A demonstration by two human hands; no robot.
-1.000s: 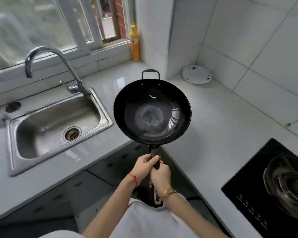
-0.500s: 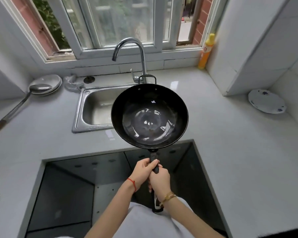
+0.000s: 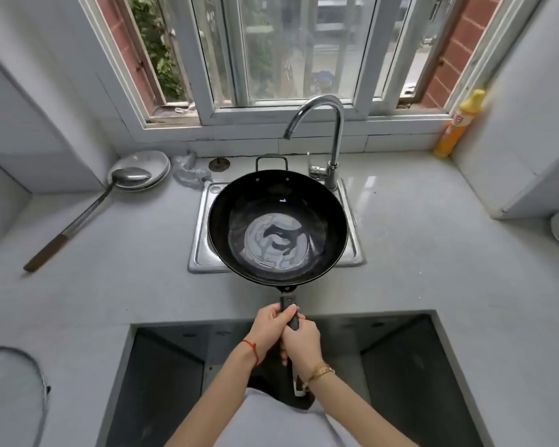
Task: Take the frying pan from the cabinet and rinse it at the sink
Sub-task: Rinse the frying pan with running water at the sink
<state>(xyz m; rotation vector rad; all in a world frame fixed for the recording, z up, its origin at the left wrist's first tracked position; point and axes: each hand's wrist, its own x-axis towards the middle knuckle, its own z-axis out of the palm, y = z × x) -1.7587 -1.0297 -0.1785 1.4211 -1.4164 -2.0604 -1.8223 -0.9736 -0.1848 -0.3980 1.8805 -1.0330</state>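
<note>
Since half a second ago the frying pan (image 3: 277, 224) has moved forward from over the near edge of the surface (image 3: 433, 285) to hang squarely above the sink (image 3: 204, 227), covering most of the basin; the view has swung with it, so the window now sits straight ahead. The pan is dark, round and held roughly level, its small loop handle pointing toward the window and its long handle toward the person; a pale sheen shows on its bottom. Both hands are closed around the long handle; the left hand (image 3: 271, 327) grips nearer the pan with a red cord at the wrist; the right hand (image 3: 302, 341) grips just behind it, touching the left, with a gold bracelet at the wrist. The faucet (image 3: 323, 130) rises behind the pan's far right, its spout curving left, with no water visible from it. On the left of the surface a ladle (image 3: 88, 214) rests with its bowl in a stack of plates (image 3: 142, 166); a yellow bottle (image 3: 459, 124) stands at the far right by the window.
</note>
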